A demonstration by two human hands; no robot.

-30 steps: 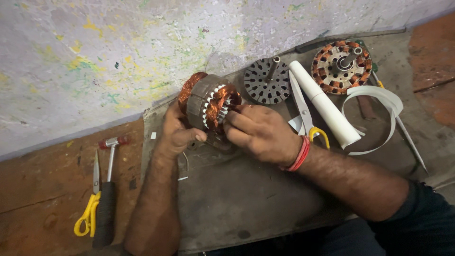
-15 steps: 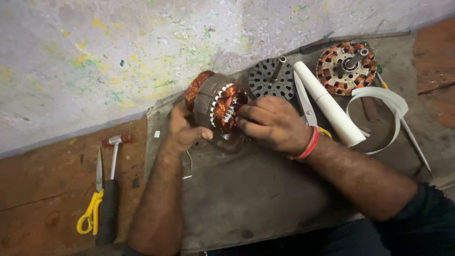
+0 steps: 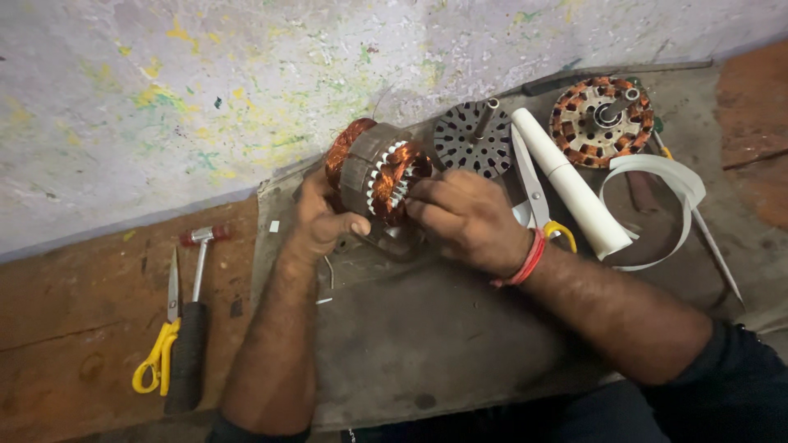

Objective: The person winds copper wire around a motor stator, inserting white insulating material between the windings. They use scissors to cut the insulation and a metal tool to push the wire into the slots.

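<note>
Both hands are gripping the wound stator [image 3: 373, 174], upper centre of frame. My left hand [image 3: 322, 220] is curled shut around its lower left side; my right hand [image 3: 464, 217] is closing its fingertips [image 3: 417, 195] on the copper coils of the open face. Compared with a second ago, the face is turning slightly more toward my right hand, so I am judging the winding work as continuing. Right of that: bare core [image 3: 472, 138], scissors [image 3: 533, 193], white tube [image 3: 570, 190].
</note>
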